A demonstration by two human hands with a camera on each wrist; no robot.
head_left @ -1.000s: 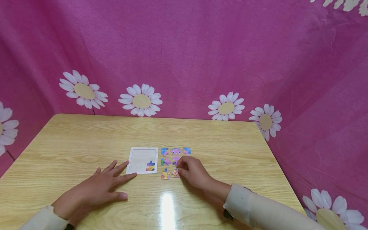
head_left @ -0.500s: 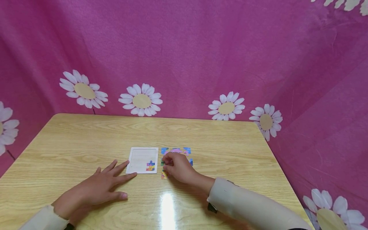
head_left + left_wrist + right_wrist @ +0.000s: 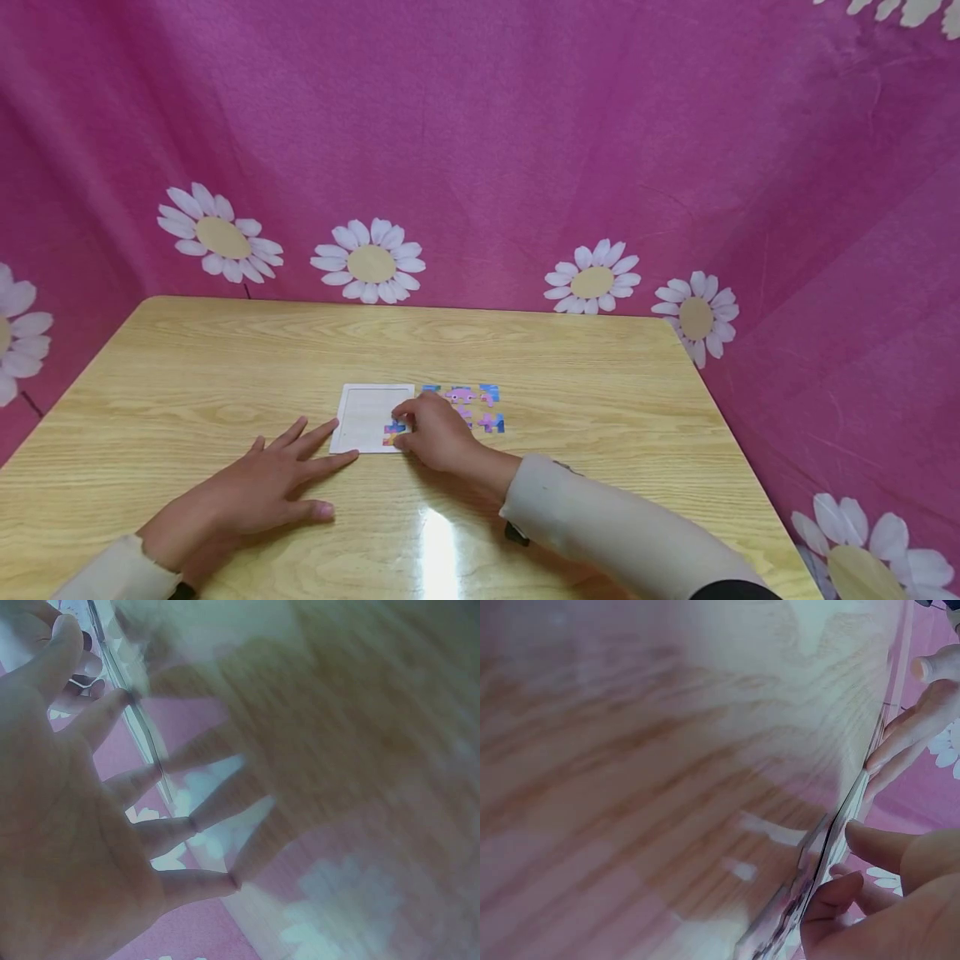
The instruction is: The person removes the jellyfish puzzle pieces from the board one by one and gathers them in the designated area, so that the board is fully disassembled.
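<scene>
A white puzzle tray point(image 3: 360, 417) lies flat on the table, with a colourful jigsaw piece point(image 3: 392, 435) in its lower right corner. My right hand point(image 3: 442, 433) reaches over the tray's right edge. Its thumb and index finger pinch a puzzle piece beside that corner, mostly hidden by the fingers. Loose puzzle pieces point(image 3: 460, 395) with pink and blue print lie right of the tray, partly under the hand. My left hand point(image 3: 262, 483) rests on the table with fingers spread, its fingertips touching the tray's left edge. In the left wrist view, the left fingers point(image 3: 139, 784) are straight.
The wooden table point(image 3: 585, 392) has rounded far corners and a bright glare spot in front. A pink cloth point(image 3: 480, 150) with white daisies hangs behind and at the sides.
My right hand has moved left from the loose pieces to the tray's lower right corner, uncovering pieces at the right. The left hand and the tray have stayed put.
</scene>
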